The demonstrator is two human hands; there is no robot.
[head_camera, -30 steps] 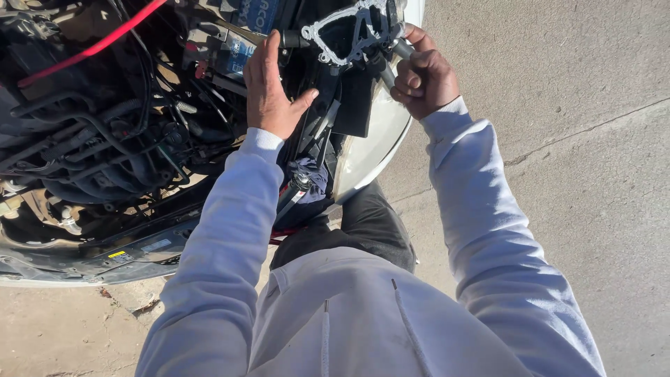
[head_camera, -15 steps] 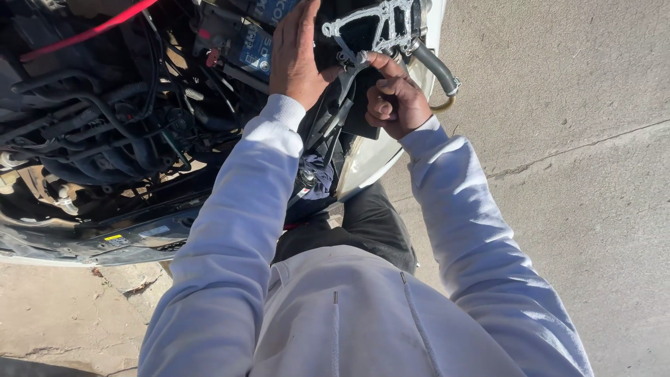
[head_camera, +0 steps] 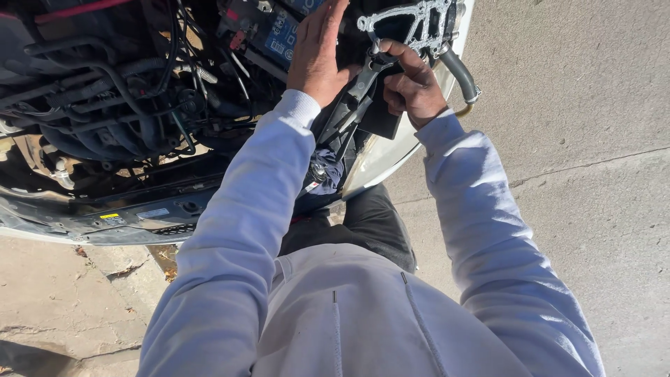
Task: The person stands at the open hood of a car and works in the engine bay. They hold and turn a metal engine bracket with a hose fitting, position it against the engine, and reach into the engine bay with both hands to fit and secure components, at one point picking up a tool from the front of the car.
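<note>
Compared with a moment ago, the view sits closer over the open engine bay (head_camera: pixel 105 105), which fills the upper left of the frame, and the right hand (head_camera: pixel 412 87) has slid down from the top edge toward the upper centre-right, so the work seems to have settled into one spot rather than moved on. That hand is now curled shut around a dark metal tool (head_camera: pixel 363 77), whose shaft runs up toward a pale cast metal bracket (head_camera: pixel 412 21) at the top of the frame. The left hand (head_camera: pixel 317 52) lies just left of it, fingers together and flat, palm pressed against dark parts beside a blue-labelled battery (head_camera: pixel 279 35); it grips nothing. The bay, the only container here, holds black hoses, a red cable and a grey hose (head_camera: pixel 460 73) curving at the right of the bracket. Bare concrete ground (head_camera: pixel 572 139) fills the right side.
</note>
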